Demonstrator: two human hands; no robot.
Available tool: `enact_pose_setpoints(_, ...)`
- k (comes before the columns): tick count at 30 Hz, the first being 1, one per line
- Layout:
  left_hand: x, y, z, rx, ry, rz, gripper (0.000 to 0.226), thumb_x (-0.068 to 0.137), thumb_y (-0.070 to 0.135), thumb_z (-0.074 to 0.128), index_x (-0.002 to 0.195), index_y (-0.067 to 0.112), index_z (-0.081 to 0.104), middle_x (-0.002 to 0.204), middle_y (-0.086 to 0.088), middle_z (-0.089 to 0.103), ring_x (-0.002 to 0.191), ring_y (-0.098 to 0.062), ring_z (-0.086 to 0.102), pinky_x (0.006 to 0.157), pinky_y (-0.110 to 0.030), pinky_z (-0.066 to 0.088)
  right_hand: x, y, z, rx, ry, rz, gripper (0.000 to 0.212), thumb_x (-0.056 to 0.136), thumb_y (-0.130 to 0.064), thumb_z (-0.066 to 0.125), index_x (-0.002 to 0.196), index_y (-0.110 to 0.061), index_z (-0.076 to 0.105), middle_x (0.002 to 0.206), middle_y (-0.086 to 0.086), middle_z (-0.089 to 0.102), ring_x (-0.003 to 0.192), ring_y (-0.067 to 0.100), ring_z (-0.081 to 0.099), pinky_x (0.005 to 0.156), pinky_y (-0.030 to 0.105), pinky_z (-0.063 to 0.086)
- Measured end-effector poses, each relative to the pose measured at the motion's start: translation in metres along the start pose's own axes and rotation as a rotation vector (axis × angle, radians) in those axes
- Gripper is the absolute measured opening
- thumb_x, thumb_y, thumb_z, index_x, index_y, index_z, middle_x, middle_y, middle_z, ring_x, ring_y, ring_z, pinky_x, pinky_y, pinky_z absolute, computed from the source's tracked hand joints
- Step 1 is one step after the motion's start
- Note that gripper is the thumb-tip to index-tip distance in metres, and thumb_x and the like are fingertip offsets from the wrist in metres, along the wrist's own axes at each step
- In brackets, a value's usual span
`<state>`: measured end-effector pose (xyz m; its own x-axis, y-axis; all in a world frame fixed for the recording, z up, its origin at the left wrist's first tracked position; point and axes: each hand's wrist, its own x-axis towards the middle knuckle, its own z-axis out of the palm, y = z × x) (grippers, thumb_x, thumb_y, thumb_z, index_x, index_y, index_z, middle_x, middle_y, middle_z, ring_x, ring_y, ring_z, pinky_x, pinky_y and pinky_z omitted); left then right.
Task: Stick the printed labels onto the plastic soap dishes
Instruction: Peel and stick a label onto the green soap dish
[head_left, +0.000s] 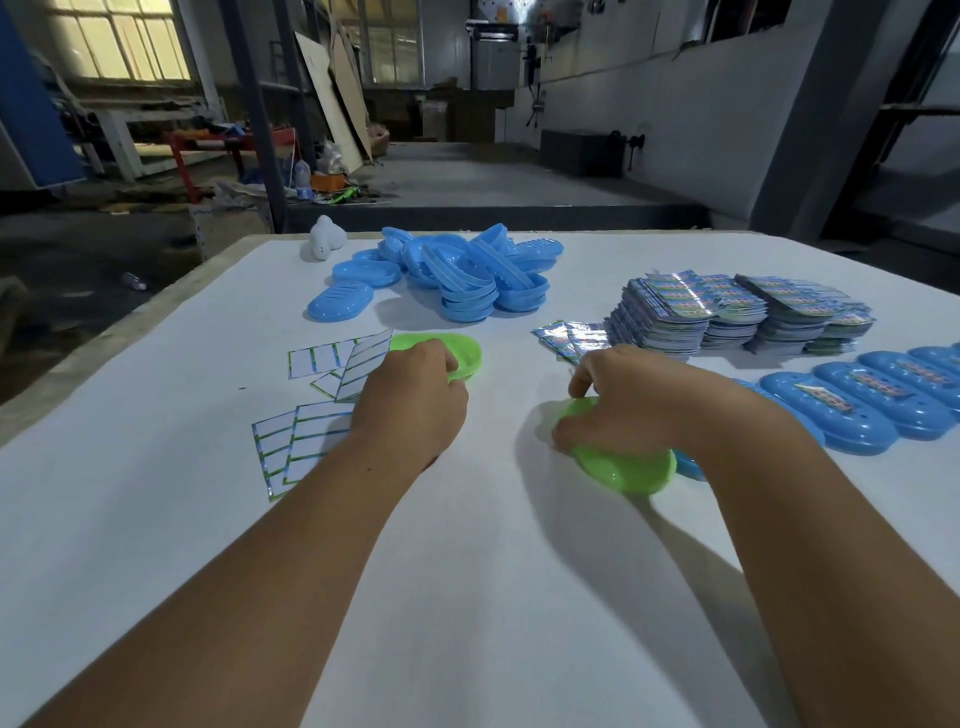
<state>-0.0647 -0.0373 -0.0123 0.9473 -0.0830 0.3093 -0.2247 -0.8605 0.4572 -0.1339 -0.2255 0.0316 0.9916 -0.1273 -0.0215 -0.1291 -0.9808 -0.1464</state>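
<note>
My left hand (413, 400) grips the near rim of a green soap dish (462, 353) lying on the white table (467, 597). A second green soap dish (626, 467) is tilted under my right hand (631, 402), whose curled fingers hold its top edge. Stacks of printed labels (737, 312) stand at the right, with a few loose label strips (563, 335) just beyond my right hand. Labelled blue soap dishes (857, 410) lie in a row at the far right.
A heap of unlabelled blue soap dishes (462, 275) sits at the back of the table beside a white plastic object (326, 240). Empty label backing sheets (322, 384) lie left of my left hand. The table's left edge drops to the workshop floor.
</note>
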Motion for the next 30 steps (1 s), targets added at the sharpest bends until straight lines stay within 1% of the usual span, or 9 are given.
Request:
enact_pose_setpoints(4, 0.000, -0.001, -0.002, 0.010, 0.007, 0.001, 0.024, 0.094, 0.030, 0.060, 0.118, 0.027, 0.062, 0.109, -0.003, 0.069, 0.102, -0.026, 0.062, 0.077, -0.029, 0.039, 0.005, 0.004, 0.000, 0.047, 0.013, 0.009, 0.051, 0.077, -0.035, 0.072, 0.126, -0.032, 0.060, 0.127, -0.002, 0.057, 0.114, 0.024, 0.057, 0.082, 0.031, 0.048)
enact_pose_setpoints(7, -0.001, -0.001, -0.003, 0.024, 0.008, 0.009, 0.022, 0.094, 0.030, 0.059, 0.117, 0.027, 0.061, 0.107, -0.002, 0.069, 0.101, -0.026, 0.061, 0.077, -0.029, 0.039, 0.008, 0.009, 0.000, 0.051, 0.029, 0.007, 0.054, 0.078, -0.013, 0.063, 0.129, -0.031, 0.059, 0.132, 0.001, 0.056, 0.116, 0.027, 0.056, 0.082, 0.031, 0.048)
enact_pose_setpoints(11, -0.001, -0.001, -0.003, 0.048, 0.011, 0.022, 0.025, 0.095, 0.030, 0.058, 0.120, 0.027, 0.061, 0.108, -0.003, 0.069, 0.101, -0.026, 0.061, 0.079, -0.032, 0.044, 0.010, 0.014, 0.000, 0.026, 0.041, 0.023, 0.057, 0.078, -0.005, 0.055, 0.130, -0.030, 0.059, 0.135, 0.006, 0.054, 0.120, 0.031, 0.053, 0.089, 0.035, 0.050)
enact_pose_setpoints(16, 0.000, -0.003, -0.003, 0.074, 0.018, 0.045, 0.025, 0.096, 0.027, 0.057, 0.119, 0.025, 0.065, 0.107, -0.006, 0.070, 0.101, -0.028, 0.063, 0.085, -0.036, 0.050, 0.014, 0.016, 0.004, 0.017, 0.054, 0.017, 0.054, 0.080, -0.005, 0.055, 0.128, -0.028, 0.061, 0.134, 0.006, 0.056, 0.118, 0.031, 0.054, 0.080, 0.029, 0.043)
enact_pose_setpoints(20, 0.000, -0.003, -0.004, 0.071, 0.044, 0.078, 0.016, 0.096, 0.029, 0.058, 0.107, 0.024, 0.068, 0.099, -0.006, 0.070, 0.092, -0.029, 0.063, 0.076, -0.035, 0.048, 0.017, 0.011, 0.008, 0.040, 0.072, -0.002, 0.051, 0.082, -0.007, 0.054, 0.129, -0.028, 0.061, 0.134, 0.004, 0.058, 0.123, 0.028, 0.053, 0.092, 0.030, 0.044)
enact_pose_setpoints(24, 0.001, -0.001, -0.007, 0.079, 0.169, 0.138, 0.014, 0.096, 0.035, 0.058, 0.100, 0.027, 0.069, 0.095, -0.001, 0.060, 0.081, -0.025, 0.057, 0.065, -0.031, 0.038, 0.021, 0.005, 0.015, 0.107, 0.099, -0.057, 0.040, 0.088, -0.020, 0.059, 0.127, -0.028, 0.062, 0.126, -0.001, 0.061, 0.116, 0.024, 0.057, 0.082, 0.028, 0.041)
enact_pose_setpoints(26, 0.002, 0.000, -0.008, 0.016, 0.256, 0.182, 0.013, 0.096, 0.035, 0.059, 0.098, 0.025, 0.068, 0.094, 0.001, 0.052, 0.077, -0.022, 0.054, 0.063, -0.032, 0.038, 0.022, 0.003, 0.019, 0.158, 0.128, -0.069, 0.036, 0.089, -0.027, 0.060, 0.125, -0.029, 0.062, 0.120, -0.005, 0.062, 0.111, 0.021, 0.057, 0.079, 0.027, 0.038)
enact_pose_setpoints(28, 0.004, 0.001, -0.008, -0.129, 0.307, 0.211, 0.014, 0.096, 0.032, 0.060, 0.098, 0.020, 0.067, 0.095, 0.000, 0.058, 0.079, -0.020, 0.056, 0.066, -0.031, 0.041, 0.024, 0.000, 0.023, 0.189, 0.170, -0.098, 0.035, 0.091, -0.031, 0.060, 0.126, -0.028, 0.061, 0.116, -0.006, 0.062, 0.110, 0.019, 0.057, 0.080, 0.028, 0.040)
enact_pose_setpoints(30, 0.004, 0.002, -0.008, -0.321, 0.310, 0.209, 0.012, 0.097, 0.030, 0.060, 0.096, 0.019, 0.064, 0.087, 0.008, 0.063, 0.074, -0.011, 0.057, 0.064, -0.026, 0.041, 0.026, -0.004, 0.027, 0.255, 0.226, -0.140, 0.037, 0.092, -0.035, 0.062, 0.129, -0.028, 0.058, 0.115, -0.006, 0.060, 0.111, 0.018, 0.057, 0.086, 0.030, 0.043)
